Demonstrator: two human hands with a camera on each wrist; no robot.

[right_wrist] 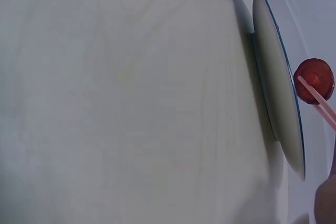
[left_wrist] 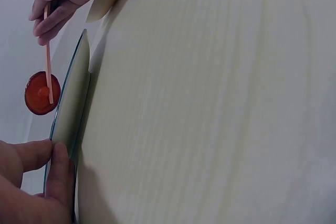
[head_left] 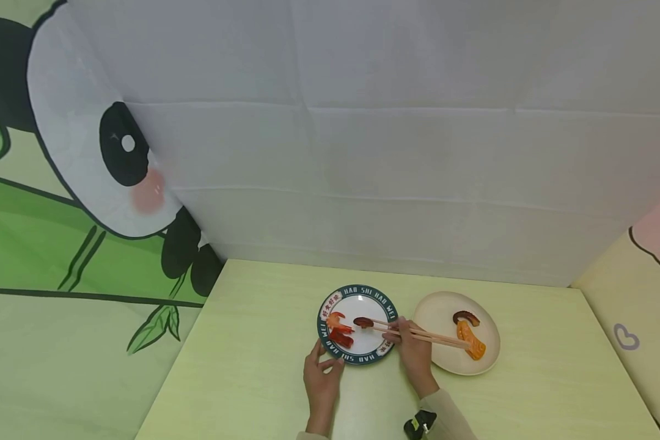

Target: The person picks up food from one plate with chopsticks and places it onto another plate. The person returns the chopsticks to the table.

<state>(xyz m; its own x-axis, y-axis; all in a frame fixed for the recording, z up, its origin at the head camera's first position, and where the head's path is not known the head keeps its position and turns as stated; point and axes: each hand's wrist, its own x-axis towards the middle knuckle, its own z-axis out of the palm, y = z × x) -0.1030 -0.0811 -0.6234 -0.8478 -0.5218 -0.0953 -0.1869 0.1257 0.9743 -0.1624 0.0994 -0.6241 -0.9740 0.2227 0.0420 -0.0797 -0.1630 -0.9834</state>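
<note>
Over green-rimmed plate (head_left: 370, 347), mushroom-like piece (head_left: 363, 322) nipped between chopsticks (head_left: 442, 339); right hand (head_left: 416, 355), fingers curled round chopsticks; left hand (head_left: 323, 377), thumb and fingers pinching plate's near edge; piece probably light, firm, slippery on cap, best taken at central stub

Pale chopsticks (head_left: 445, 340), tips leftward in the right hand (head_left: 415, 354), hold a round brown mushroom (head_left: 363, 322) above the green-rimmed white plate (head_left: 367, 346), whose near left edge the left hand (head_left: 321, 376) pinches.
</note>
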